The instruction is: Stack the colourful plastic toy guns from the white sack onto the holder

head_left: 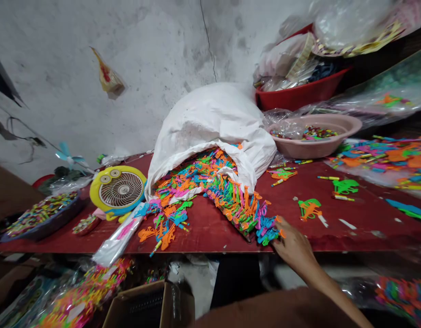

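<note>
At the table's front edge, my right hand (294, 243) is closed at the end of a long row of small colourful plastic toys (237, 205). Its fingers grip a clump of blue and orange plastic toys (267, 229); the fingertips are partly hidden behind them. The row runs back toward a big white sack (210, 114), whose mouth lies open. Loose plastic toys (196, 173) in orange, green, blue and pink spill from it. What supports the row is mostly covered. My left hand is not in view.
A yellow owl-shaped fan (118, 189) stands left on the red table (210, 239), near a bowl of small pieces (56, 223). At right are a pink basin (311, 148), a red tub (301, 95) and more plastic toys (391, 159). A cardboard box (169, 305) sits below the edge.
</note>
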Available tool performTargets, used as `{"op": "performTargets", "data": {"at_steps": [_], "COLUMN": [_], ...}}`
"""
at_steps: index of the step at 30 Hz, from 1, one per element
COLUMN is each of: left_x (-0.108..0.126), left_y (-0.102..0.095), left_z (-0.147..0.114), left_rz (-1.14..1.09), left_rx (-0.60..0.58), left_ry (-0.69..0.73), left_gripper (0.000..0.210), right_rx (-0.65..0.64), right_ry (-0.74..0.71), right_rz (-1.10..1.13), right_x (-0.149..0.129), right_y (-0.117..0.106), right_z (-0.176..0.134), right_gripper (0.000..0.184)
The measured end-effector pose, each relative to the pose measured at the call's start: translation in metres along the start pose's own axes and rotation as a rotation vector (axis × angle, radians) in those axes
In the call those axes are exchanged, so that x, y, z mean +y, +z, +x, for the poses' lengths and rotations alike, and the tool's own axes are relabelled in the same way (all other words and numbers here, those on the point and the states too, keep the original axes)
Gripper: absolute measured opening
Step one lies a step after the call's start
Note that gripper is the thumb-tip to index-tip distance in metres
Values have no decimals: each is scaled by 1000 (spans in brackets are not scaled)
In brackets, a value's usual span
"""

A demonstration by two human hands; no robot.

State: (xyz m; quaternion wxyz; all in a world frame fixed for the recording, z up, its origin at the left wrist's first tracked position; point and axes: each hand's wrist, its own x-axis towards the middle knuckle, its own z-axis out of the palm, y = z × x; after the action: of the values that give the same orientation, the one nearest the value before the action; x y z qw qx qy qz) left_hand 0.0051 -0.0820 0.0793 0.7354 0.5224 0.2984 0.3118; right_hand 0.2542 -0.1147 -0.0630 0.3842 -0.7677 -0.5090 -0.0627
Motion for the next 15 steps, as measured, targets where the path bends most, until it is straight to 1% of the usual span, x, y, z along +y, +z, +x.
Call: {"op": "performTargets", "data": {"at_steps": [3, 5, 6, 7, 8, 9, 10, 11, 12, 13, 14, 15], "left_x": [26, 28, 22, 11, -5, -25, -47, -67, -86, -100, -109, -114], "left_y": [16, 22, 23, 21, 17, 12, 6, 0, -4, -7, -8, -7], "left_z": [11, 26, 37, 48, 61, 73, 84, 94, 100, 105, 107, 107], "left_rz": [-76, -144, -172, -222, -235, -207, -164, -122, -103, -81, -52, -23], "left_rx": [129, 218, 268, 365, 441, 492, 521, 486, 426, 333, 254, 199], "left_ry": [157, 267, 307, 351, 337, 261, 156, 82, 81, 115, 154, 191], "left_gripper": [65, 55, 47, 36, 29, 29, 37, 50, 64, 74, 80, 82], "right_rx": [-17, -31, -39, -48, -55, -66, -72, -79, -82, -84, -83, -82], "right_ry": [12, -11, -16, -10, 10, 35, 58, 73, 79, 75, 61, 44], "right_rz": [79, 189, 235, 265, 277, 278, 274, 269, 266, 266, 265, 263], "right_x": [3, 5, 5, 5, 5, 5, 4, 3, 3, 2, 1, 0], "right_y": [-1, -1, 0, 1, 3, 5, 7, 9, 11, 12, 13, 14], "right_z": [1, 3, 3, 3, 4, 4, 4, 3, 3, 3, 2, 1], "right_gripper": [33, 44, 49, 53, 54, 53, 50, 48, 45, 43, 42, 41]}}
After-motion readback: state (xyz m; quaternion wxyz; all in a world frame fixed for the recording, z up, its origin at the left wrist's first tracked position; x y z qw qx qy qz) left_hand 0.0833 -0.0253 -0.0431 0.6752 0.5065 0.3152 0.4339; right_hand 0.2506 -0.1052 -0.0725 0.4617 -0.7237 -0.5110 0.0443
